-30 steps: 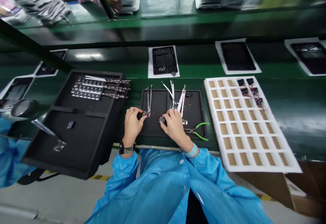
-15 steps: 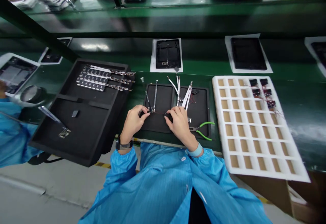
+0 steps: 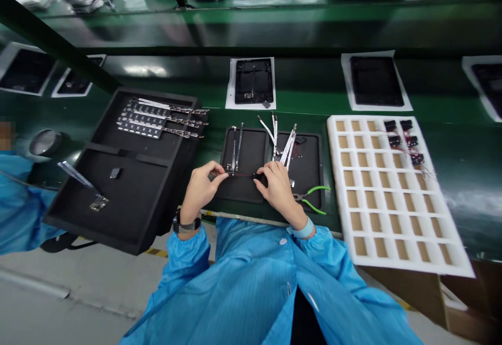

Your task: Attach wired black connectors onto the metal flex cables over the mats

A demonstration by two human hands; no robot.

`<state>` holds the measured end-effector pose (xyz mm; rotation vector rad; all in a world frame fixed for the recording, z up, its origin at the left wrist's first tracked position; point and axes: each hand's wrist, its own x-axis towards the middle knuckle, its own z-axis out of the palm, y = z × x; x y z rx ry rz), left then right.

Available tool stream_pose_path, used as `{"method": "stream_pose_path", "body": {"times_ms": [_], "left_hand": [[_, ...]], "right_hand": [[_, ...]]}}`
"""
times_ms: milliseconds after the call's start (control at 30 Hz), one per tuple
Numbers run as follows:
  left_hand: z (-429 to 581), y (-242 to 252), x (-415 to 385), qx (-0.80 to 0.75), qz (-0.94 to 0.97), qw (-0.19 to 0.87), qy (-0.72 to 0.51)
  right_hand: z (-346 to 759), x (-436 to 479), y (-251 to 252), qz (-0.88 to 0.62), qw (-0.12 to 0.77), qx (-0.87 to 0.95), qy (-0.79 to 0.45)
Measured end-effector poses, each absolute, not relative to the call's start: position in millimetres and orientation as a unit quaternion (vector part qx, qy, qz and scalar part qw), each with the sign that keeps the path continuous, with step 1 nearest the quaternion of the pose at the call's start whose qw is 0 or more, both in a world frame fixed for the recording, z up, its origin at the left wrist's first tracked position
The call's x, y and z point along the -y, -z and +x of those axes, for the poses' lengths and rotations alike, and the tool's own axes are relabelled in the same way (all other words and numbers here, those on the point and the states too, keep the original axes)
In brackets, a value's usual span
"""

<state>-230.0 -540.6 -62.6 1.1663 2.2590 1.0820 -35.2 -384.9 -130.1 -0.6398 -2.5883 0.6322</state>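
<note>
My left hand (image 3: 203, 188) is closed in a pinch at the end of thin reddish wires (image 3: 243, 174), beside a small circuit board (image 3: 231, 168) with upright flat ribbon cables (image 3: 239, 144). The wires run across to a small black block-like part (image 3: 259, 179), which the thumb and fingers of my right hand (image 3: 277, 187) hold. Both hands are over a black two-part tray (image 3: 245, 193). Fingers cover part of what each hand grips. In the right half of the tray, white ribbon cables (image 3: 289, 146) and green-handled pliers (image 3: 314, 198) lie near my right hand.
At left stands a black foam box (image 3: 129, 219) with boards and ribbon cables. A white compartment tray (image 3: 396, 219) at right holds several black wired parts (image 3: 411, 141). Behind, tablet housings (image 3: 254, 81) lie on white sheets along the green line. A co-worker's blue sleeve (image 3: 21, 204) shows at left.
The wires between my hands are straighter. A leaning ribbon cable by my left hand now stands more upright. The tablet housing at far left has moved back, away from the co-worker.
</note>
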Motion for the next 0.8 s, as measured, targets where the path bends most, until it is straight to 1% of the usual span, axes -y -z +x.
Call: {"method": "stream_pose_path", "body": {"times_ms": [267,467,567,633,733,800], "left_hand": [[-225.3,53.4,540.7,-0.807,0.407,0.181,-0.387],[-219.6,23.2,516.6,-0.783,0.463,0.152,-0.387],[-213.6,-2.8,478.8,-0.743,0.546,0.130,-0.364],[-207.3,-21.4,441.5,-0.708,0.614,0.125,-0.325],[-189.6,-46.3,368.8,-0.663,0.690,0.123,-0.265],[-171.1,-57.5,310.9,-0.636,0.717,0.128,-0.257]], "right_hand": [[-31.2,381.3,125.7,-0.224,0.190,0.920,-0.260],[-28.0,385.1,123.3,-0.247,0.223,0.892,-0.306],[-22.1,393.3,119.4,-0.261,0.246,0.878,-0.317],[-15.6,398.7,115.6,-0.257,0.264,0.871,-0.325],[-1.9,405.1,108.3,-0.244,0.275,0.868,-0.335],[9.2,407.9,103.5,-0.239,0.271,0.869,-0.338]]}}
